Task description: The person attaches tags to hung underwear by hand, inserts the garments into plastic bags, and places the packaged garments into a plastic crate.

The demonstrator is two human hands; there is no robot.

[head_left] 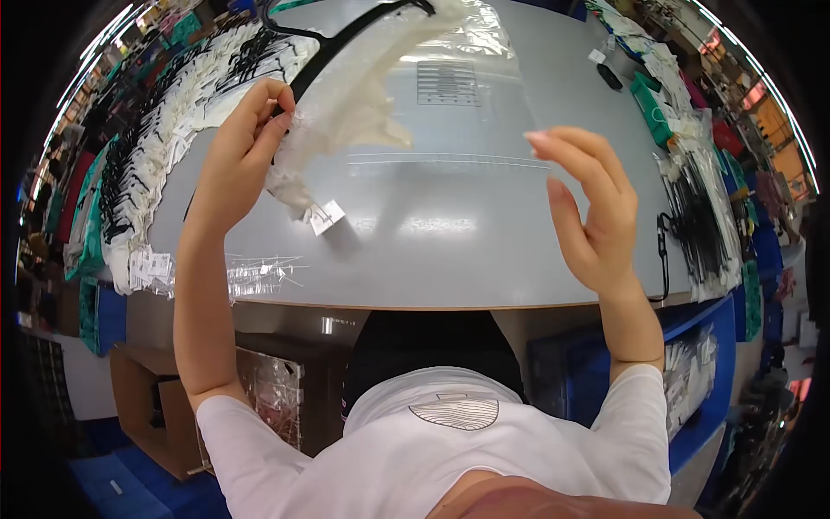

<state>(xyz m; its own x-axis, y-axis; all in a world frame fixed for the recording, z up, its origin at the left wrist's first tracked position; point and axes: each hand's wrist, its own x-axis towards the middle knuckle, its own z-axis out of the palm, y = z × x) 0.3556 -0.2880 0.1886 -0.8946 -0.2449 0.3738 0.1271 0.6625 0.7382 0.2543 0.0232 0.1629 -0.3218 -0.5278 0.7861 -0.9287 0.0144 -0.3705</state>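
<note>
My left hand [238, 160] is closed, fingers and thumb pinched round the lower end of a black clothes hanger [344, 41]. A sheer cream garment [367, 108] hangs from the hanger and trails over the grey table. At the garment's lower end is a white tag [328, 218]. My right hand [592, 203] is raised above the right side of the table, its fingers apart and nothing in it. Between my hands a clear plastic bag [488, 104] with a printed block lies flat, partly under the garment.
Many white garments on black hangers [186, 95] line the table's left side. Clear plastic strips [264, 275] lie at the front left. On the right are a green box [650, 108], a black object [609, 77] and bagged hangers [705, 208]. Below stand a cardboard box [138, 398] and blue bin [722, 346].
</note>
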